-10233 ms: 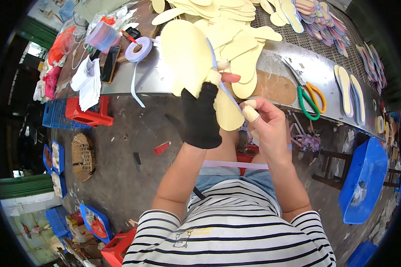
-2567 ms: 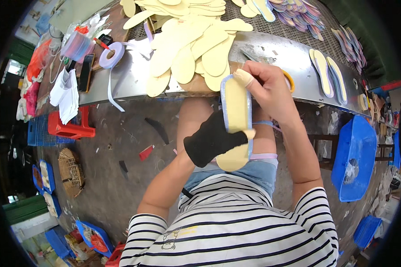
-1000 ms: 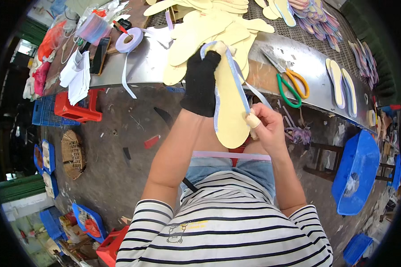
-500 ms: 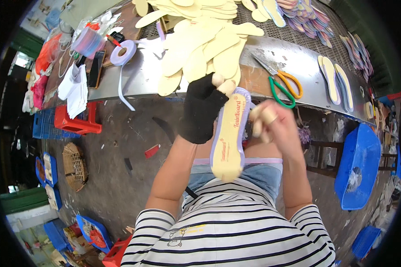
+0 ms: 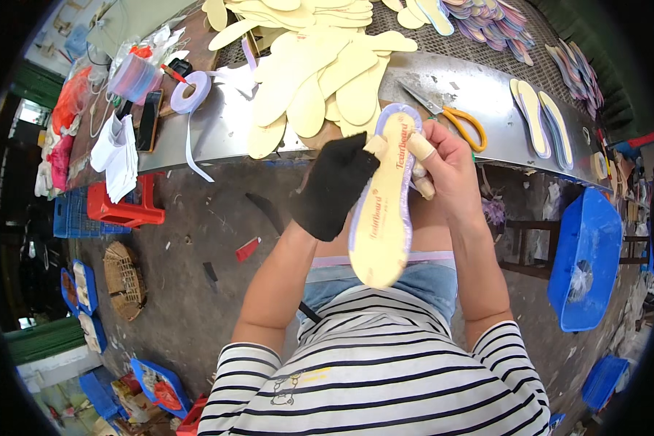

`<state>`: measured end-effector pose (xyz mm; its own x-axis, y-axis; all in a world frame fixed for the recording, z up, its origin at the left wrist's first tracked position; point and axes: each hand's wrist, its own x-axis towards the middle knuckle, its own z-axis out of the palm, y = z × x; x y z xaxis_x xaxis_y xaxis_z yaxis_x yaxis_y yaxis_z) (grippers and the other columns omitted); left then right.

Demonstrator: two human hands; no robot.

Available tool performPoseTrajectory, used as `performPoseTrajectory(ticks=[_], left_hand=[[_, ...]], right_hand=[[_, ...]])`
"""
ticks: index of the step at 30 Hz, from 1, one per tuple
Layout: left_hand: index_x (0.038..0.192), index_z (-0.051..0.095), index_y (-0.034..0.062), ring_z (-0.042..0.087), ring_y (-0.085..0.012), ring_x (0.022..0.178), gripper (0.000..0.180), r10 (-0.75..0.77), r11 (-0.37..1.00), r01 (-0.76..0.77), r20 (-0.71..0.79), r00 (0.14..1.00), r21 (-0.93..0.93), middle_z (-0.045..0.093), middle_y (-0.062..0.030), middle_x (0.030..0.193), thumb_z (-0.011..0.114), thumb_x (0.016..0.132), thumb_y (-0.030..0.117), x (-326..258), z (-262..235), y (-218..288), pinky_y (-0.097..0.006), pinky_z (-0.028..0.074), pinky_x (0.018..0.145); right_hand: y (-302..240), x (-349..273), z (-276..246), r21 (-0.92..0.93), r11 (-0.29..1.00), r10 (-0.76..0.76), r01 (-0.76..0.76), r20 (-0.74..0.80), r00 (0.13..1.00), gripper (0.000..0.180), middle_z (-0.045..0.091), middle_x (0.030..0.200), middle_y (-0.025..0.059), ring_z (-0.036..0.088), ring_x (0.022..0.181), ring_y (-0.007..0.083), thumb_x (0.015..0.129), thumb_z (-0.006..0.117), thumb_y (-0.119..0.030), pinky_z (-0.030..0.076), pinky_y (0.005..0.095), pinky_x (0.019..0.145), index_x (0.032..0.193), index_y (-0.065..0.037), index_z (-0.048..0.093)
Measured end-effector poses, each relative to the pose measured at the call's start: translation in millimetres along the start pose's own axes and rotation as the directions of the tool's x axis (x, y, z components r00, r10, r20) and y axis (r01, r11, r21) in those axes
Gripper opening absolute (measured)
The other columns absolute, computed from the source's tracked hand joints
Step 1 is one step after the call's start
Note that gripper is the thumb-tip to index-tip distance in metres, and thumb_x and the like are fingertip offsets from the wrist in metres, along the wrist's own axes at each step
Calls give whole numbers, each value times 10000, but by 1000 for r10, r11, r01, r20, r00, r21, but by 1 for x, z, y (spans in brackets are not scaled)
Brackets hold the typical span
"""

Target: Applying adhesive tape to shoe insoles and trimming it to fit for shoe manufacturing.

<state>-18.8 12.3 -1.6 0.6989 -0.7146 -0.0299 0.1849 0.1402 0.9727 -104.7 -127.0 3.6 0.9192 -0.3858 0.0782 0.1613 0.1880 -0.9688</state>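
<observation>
**Yellow insole (image 5: 382, 218) mostly edged in lilac**

Lower end looks bare. Left hand (image 5: 334, 185) and right hand (image 5: 449, 166) pinch it, fingers (image 5: 421, 147) closed, above the lap (image 5: 430, 280). Unedged insoles (image 5: 305, 105) lie heaped on the counter (image 5: 479, 83), edged ones (image 5: 532, 120) at right.

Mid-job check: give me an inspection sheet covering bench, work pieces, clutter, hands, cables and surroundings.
Surface: metal bench top, small specks near the scissors.
Job's things: held insole, lilac edging around its upper end; insole pile; tape roll.
Clutter: papers overhanging the bench edge, phone beside them, red scrap on the floor.
Hands: gloved left hand and right hand both grip the held insole.
Cables: thin pale cord, far left; whether electrical, cannot tell.
Surroundings: red stool, wicker basket, blue tub.
</observation>
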Motion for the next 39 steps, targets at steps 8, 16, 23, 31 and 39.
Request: performPoseTrajectory(ticks=[8, 16, 23, 31, 39], left_hand=[[922, 601, -8, 599, -317, 747, 267, 407, 564, -595, 435, 803, 573, 607, -188, 833, 628, 708, 150, 17, -44, -44, -377, 472, 650], [945, 613, -13, 452, -53, 455, 242, -8, 990, 0, 51, 999, 141, 539, 3, 606, 569, 872, 213, -5, -14, -4, -208, 357, 414], [909, 612, -1, 424, -57, 444, 208, -96, 994, 94, -43, 994, -55, 501, 7, 572, 566, 874, 198, -3, -11, -7, -213, 348, 409], [871, 599, 15, 414, -44, 463, 178, -105, 994, 104, -82, 991, -19, 474, 23, 576, 551, 885, 185, -6, -6, -10, -214, 335, 416], [1020, 611, 32, 491, -33, 566, 196, -5, 986, -4, 52, 999, 168, 612, 10, 782, 558, 862, 135, 1, 4, -34, -194, 402, 466]], right_hand=[[-12, 3, 0, -810, 274, -549, 518, 311, 776, 306, 588, 851, 81, 534, 906, 265, 633, 681, -46, 402, 373, 821, 924, -17, 593], [-1, -2, -12, -297, 955, 52, -15, 116, 992, 125, 588, 718, -36, 498, 638, 16, 830, 629, -117, 398, 184, 559, 823, 7, 626], [11, -10, -18, -216, 973, 86, -79, 26, 996, 184, 600, 727, -12, 507, 590, 26, 876, 577, -166, 393, 175, 506, 924, 3, 635], [16, -14, -19, -77, 975, 211, -208, 21, 977, 179, 593, 663, 19, 535, 512, 57, 889, 553, -157, 405, 169, 455, 937, 5, 608], [21, -14, -42, -118, 989, 73, -85, -107, 992, 152, 601, 718, -5, 517, 538, 39, 871, 562, -111, 423, 179, 481, 950, 0, 627]])
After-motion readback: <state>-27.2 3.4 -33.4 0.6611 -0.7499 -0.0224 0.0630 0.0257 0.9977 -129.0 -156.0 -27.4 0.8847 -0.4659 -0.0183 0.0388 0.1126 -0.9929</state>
